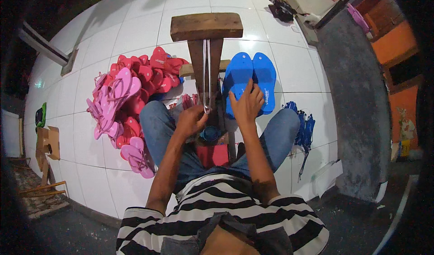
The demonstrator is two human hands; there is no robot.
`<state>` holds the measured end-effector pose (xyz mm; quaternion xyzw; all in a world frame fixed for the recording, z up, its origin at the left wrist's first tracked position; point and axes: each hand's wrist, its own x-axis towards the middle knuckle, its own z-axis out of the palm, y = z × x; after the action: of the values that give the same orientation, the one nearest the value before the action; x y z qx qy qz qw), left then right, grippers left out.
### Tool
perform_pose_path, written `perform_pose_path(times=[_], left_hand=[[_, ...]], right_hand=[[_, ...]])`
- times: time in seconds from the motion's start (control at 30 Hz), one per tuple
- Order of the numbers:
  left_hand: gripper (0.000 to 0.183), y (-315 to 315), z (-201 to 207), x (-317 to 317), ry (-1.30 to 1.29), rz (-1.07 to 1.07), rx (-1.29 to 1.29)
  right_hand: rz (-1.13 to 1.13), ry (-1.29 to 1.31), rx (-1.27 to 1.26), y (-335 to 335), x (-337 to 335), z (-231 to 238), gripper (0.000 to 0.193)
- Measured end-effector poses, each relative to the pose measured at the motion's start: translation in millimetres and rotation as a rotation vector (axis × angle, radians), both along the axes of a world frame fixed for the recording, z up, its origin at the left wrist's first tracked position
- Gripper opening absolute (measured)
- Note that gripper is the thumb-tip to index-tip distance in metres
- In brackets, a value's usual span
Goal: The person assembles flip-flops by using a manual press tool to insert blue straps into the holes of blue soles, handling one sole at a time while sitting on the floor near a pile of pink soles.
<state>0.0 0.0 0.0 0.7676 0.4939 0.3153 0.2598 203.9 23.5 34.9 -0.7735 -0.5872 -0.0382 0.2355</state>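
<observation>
My left hand point(191, 121) is closed in a pinch at the near end of a looped whitish cord point(206, 70), where a small shiny piece shows. The cord runs down from a wooden stand point(207, 27) with a thick crossbar. To its right, my right hand point(247, 102) is over blue flip-flop soles point(239, 70), fingers apart and fingertips at their surface. Small holes show in the soles, and no straps can be seen on them. A round blue-rimmed item point(209, 133) sits between my legs, below the cord.
On the left lies a heap of red soles point(144, 76) and pink flip-flops point(121, 85). Blue straps point(304, 126) lie in a bundle beside my right knee. Reddish straps point(189, 101) are near my left hand. A cardboard box point(50, 142) stands at the far left on white tiles.
</observation>
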Motion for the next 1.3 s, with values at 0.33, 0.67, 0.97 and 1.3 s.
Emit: perform_pose_path(times=[0.33, 0.67, 0.97, 1.3], left_hand=[[0.033, -6.5, 34.8, 31.4, -0.408, 0.162, -0.102], [0.046, -40.3, 124.7, 39.6, -0.805, 0.117, -0.379], [0.037, -41.2, 156.9, 0.9, -0.65, -0.174, 0.376], [0.04, -22.9, 167.0, 9.1, -0.735, -0.172, 0.579]], right_hand=[[-0.036, 0.247, 0.079, -21.8, 0.2, 20.6, 0.088], [0.404, 0.756, 0.025, -127.9, -26.0, 11.0, 0.093], [0.978, 0.537, 0.53, -79.1, -23.8, 116.3, 0.04], [0.92, 0.547, 0.612, -63.8, -31.2, 140.3, 0.037]])
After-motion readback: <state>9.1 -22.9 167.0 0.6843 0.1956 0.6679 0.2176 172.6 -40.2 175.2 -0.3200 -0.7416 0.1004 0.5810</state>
